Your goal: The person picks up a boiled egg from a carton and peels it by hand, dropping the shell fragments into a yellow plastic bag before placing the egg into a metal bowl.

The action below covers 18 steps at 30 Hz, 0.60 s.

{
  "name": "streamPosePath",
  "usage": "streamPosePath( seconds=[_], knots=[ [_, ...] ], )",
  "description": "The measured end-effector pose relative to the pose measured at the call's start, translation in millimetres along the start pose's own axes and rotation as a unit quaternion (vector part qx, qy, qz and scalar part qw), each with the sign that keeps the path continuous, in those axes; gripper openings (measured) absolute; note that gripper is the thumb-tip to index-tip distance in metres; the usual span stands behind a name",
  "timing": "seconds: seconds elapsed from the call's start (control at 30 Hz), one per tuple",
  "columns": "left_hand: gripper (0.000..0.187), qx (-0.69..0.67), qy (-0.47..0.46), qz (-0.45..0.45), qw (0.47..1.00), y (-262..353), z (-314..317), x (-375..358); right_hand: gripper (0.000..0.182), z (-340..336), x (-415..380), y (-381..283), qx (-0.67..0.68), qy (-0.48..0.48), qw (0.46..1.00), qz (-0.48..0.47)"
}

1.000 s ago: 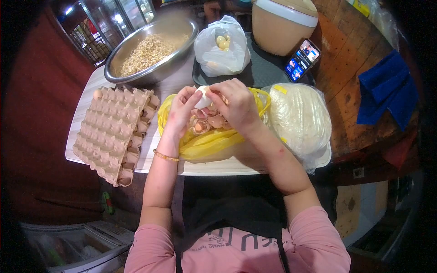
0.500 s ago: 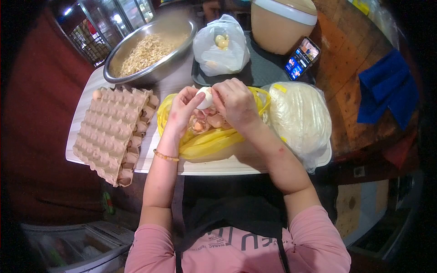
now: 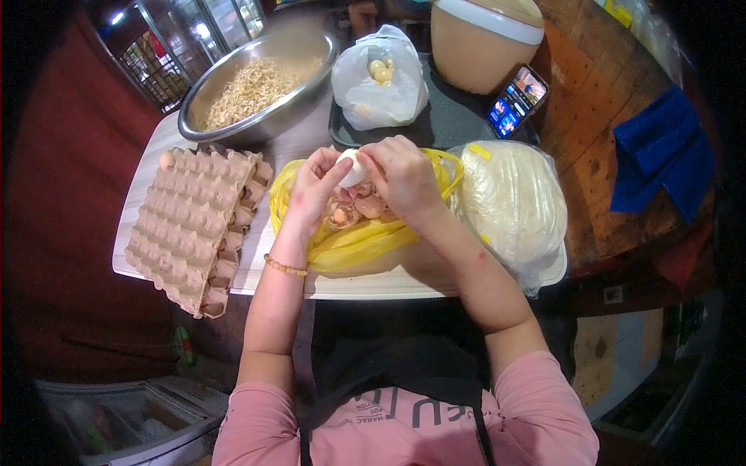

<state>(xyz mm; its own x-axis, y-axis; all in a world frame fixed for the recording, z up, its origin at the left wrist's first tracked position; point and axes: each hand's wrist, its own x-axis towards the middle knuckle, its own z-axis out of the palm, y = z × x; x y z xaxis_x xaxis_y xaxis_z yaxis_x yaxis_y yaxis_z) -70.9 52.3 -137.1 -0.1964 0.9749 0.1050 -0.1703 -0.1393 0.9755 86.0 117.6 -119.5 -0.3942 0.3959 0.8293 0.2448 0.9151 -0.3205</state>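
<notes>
A white egg (image 3: 353, 169) is held between both hands over a yellow plastic bag (image 3: 361, 245). My left hand (image 3: 315, 182) wraps its fingers and thumb round the egg's left side. From the right, my right hand (image 3: 402, 177) has its fingertips pinched against the egg. Broken eggshells (image 3: 350, 210) lie in the open mouth of the bag below. Behind the hands, a white plastic bag (image 3: 378, 89) on a dark tray (image 3: 435, 124) holds several pale, peeled-looking eggs (image 3: 381, 72). The fingers hide part of the egg's surface.
Stacked egg cartons (image 3: 190, 221) stand at left, one egg (image 3: 167, 160) in a corner. A steel bowl (image 3: 311, 89) of noodle-like strips is behind them. At right are a full clear bag (image 3: 513, 206), a lit phone (image 3: 517, 101), a beige container (image 3: 482, 50) and a blue cloth (image 3: 660, 151).
The egg stays in both hands over the yellow bag. Its position and the fingers have shifted only very slightly.
</notes>
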Motion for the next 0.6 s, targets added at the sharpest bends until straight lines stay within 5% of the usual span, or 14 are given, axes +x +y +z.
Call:
streamPosePath(
  seconds=[0.33,0.6],
  knots=[
    [0.024,-0.056,-0.023,-0.019,0.998,-1.3,-1.0,0.5,0.009,-1.1,3.3,-1.5,-0.06,0.044,0.995,-0.067],
    [0.025,-0.085,-0.036,-0.017,0.996,1.5,-0.7,-0.3,0.006,-11.5,6.3,4.6,-0.004,0.046,0.999,0.003]
  ],
)
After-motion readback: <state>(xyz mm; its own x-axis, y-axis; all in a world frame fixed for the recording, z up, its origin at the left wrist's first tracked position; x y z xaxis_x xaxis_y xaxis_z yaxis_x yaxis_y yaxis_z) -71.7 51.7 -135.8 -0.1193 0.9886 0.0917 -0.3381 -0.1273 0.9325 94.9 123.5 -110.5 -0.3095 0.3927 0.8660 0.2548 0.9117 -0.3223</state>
